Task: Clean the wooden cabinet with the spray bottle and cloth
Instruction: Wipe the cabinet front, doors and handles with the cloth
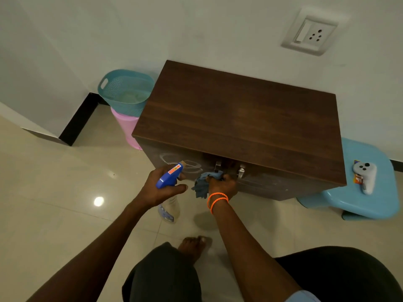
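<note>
A low dark wooden cabinet (239, 118) stands against the white wall, its front doors facing me with two metal handles (241, 172). Whitish spray streaks show on the left door (174, 159). My left hand (161, 188) grips a spray bottle (169, 175) with a blue trigger head and pale body, its nozzle aimed at the left door. My right hand (222, 185), with orange bands at the wrist, is closed on a blue cloth (201, 185) pressed against the door front just below the handles.
A teal basket (124, 90) sits on a pink bin (127, 127) left of the cabinet. A light blue stool (349, 201) on the right carries a white controller (366, 175). Glossy tiled floor; my bare foot (194, 245) and knees are below. A wall socket (309, 32) sits above.
</note>
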